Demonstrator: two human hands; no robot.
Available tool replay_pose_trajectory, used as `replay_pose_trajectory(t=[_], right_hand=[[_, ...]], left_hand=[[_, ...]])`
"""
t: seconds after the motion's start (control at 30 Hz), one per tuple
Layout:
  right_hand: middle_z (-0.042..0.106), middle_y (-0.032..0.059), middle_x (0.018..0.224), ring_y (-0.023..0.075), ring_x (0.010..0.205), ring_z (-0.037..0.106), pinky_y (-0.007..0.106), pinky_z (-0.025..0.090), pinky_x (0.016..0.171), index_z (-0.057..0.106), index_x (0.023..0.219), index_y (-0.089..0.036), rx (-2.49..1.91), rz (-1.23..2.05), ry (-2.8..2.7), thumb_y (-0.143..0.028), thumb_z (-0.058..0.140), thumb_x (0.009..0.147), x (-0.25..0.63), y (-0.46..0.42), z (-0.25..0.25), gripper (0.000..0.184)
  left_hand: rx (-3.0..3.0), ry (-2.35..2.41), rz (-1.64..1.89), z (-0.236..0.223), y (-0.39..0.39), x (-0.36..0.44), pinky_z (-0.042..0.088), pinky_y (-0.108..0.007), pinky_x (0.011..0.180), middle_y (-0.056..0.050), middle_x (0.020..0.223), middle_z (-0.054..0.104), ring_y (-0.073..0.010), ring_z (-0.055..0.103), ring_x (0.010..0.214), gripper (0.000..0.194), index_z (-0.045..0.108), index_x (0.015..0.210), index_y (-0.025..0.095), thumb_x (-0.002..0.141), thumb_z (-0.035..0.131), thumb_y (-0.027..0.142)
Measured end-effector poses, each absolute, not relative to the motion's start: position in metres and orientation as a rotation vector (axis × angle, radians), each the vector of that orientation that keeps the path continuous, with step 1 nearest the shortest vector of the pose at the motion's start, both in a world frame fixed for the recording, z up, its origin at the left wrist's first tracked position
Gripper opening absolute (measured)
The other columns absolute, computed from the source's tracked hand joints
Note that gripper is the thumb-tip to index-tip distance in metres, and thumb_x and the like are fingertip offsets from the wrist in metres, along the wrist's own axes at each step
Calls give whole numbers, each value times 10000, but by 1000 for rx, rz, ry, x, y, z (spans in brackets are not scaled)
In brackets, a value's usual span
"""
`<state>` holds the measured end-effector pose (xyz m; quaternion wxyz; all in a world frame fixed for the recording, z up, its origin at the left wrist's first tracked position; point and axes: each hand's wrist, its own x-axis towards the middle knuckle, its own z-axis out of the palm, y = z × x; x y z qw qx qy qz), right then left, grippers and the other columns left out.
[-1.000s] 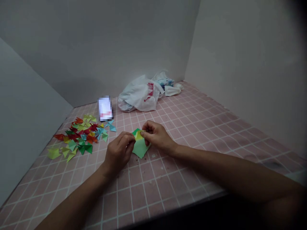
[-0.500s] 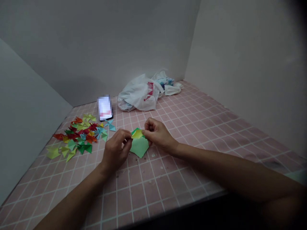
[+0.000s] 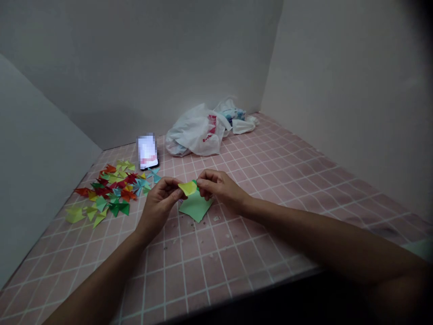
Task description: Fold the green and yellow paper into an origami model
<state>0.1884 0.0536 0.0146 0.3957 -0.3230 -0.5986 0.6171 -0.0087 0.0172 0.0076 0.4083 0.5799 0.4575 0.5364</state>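
My left hand (image 3: 159, 203) and my right hand (image 3: 216, 188) meet over the middle of the pink tiled table (image 3: 237, 253). Both pinch a small yellow folded paper (image 3: 187, 188) between thumb and fingertips, the left at its left end, the right at its right end. The yellow piece is raised slightly above a light green paper square (image 3: 195, 207) that lies flat on the table just below the hands. A darker green bit shows behind the yellow paper near my right fingertips.
A heap of folded paper shapes (image 3: 108, 189) in red, green, yellow and blue lies at the left. A phone (image 3: 147, 151) with a lit screen leans behind it. White plastic bags (image 3: 199, 132) sit at the back by the corner walls.
Both hands have lifted the yellow paper off the green square and moved it slightly left and up. The green square now lies more exposed on the table.
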Motion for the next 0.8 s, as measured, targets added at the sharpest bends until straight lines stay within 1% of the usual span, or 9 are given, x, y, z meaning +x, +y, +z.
replay_pose_trajectory(t=[0.1, 0.2, 0.3, 0.4, 0.53, 0.67, 0.8], right_hand=[[589, -26, 649, 81, 521, 510, 222, 403, 524, 562, 801, -173, -763, 1702, -1431, -355, 622, 861, 188, 55, 13, 201], [586, -37, 639, 72, 498, 511, 208, 408, 502, 570, 813, -173, -723, 1789, -1388, -389, 657, 851, 187, 55, 10, 236], [590, -37, 635, 68, 498, 513, 198, 426, 498, 597, 815, -164, -706, 1852, -1410, -336, 688, 815, 187, 55, 9, 194], [595, -40, 648, 63, 502, 518, 189, 431, 495, 603, 815, -162, -722, 1873, -1436, -267, 704, 784, 188, 54, 9, 149], [580, -53, 626, 59, 485, 524, 181, 435, 483, 589, 804, -165, -747, 1893, -1463, -225, 692, 782, 186, 53, 10, 122], [602, -47, 627, 60, 473, 542, 181, 448, 480, 575, 786, -167, -768, 1881, -1459, -194, 667, 779, 185, 51, 10, 96], [605, -42, 608, 69, 467, 552, 184, 447, 464, 566, 761, -169, -792, 1839, -1429, -178, 660, 772, 184, 51, 9, 96]], left_hand=[[1421, 1109, 1299, 4, 19, -12, 562, -261, 674, -17, 862, 673, -132, 661, 725, 173, 670, 938, 190, 807, 750, 271], [1421, 1066, 1240, 3, 19, -13, 544, -258, 692, -20, 863, 675, -130, 648, 739, 156, 695, 937, 194, 819, 749, 281], [1412, 1065, 1205, 5, 18, -12, 535, -265, 697, -23, 857, 678, -136, 638, 748, 153, 714, 921, 195, 816, 755, 297], [1337, 1060, 1210, 8, 18, -10, 519, -264, 650, -21, 818, 670, -133, 612, 698, 179, 711, 881, 189, 784, 779, 324], [1177, 1026, 1204, 7, 17, -6, 494, -232, 616, -6, 808, 657, -113, 591, 669, 226, 698, 885, 189, 750, 812, 328], [1032, 1002, 1208, 6, 14, -1, 479, -194, 635, 13, 847, 645, -93, 591, 697, 253, 670, 914, 197, 747, 830, 302], [1009, 957, 1187, 8, 11, 3, 489, -207, 687, -4, 903, 657, -111, 605, 760, 257, 673, 927, 187, 759, 827, 304]])
